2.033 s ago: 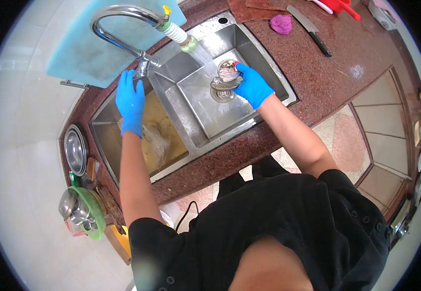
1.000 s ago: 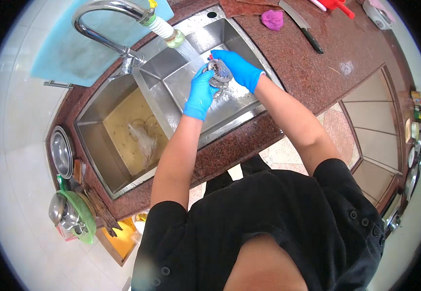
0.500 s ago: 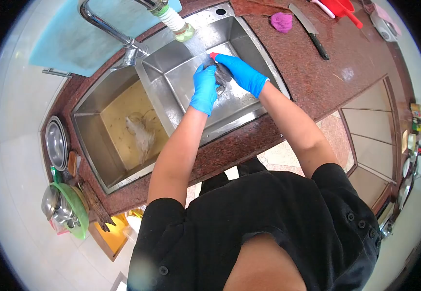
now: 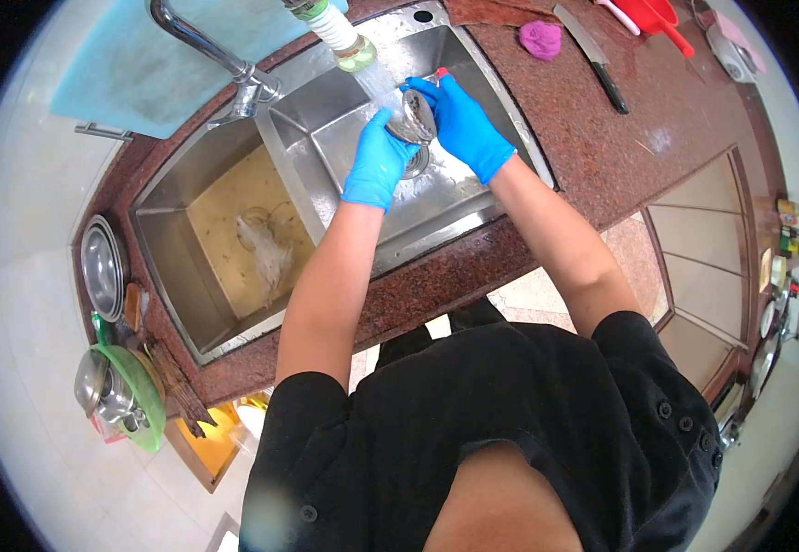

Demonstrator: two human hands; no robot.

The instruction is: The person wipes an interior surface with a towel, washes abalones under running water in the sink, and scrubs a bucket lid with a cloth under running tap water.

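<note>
Left hand [image 4: 374, 167], blue-gloved, fingers gripping a round grey dish [image 4: 418, 116] by its side; right hand [image 4: 469, 131] curled about a red-tipped thing [image 4: 442, 73] close to the dish — mostly hidden, contact unclear. Dish tilted, above the drain [image 4: 415, 165] of one basin [image 4: 337, 140], next to water [image 4: 376, 83] from the tap nozzle [image 4: 357, 57]. Other basin [image 4: 195, 293]: cloudy water, pale clump [image 4: 270, 258]. On the table [image 4: 546, 101] — purple scrubber [image 4: 540, 40], knife [image 4: 592, 61].

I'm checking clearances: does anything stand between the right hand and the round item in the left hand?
Nothing visible does. The right hand is close beside the round item in the left hand; a small red piece shows at the right hand's far side, not between them.
</note>
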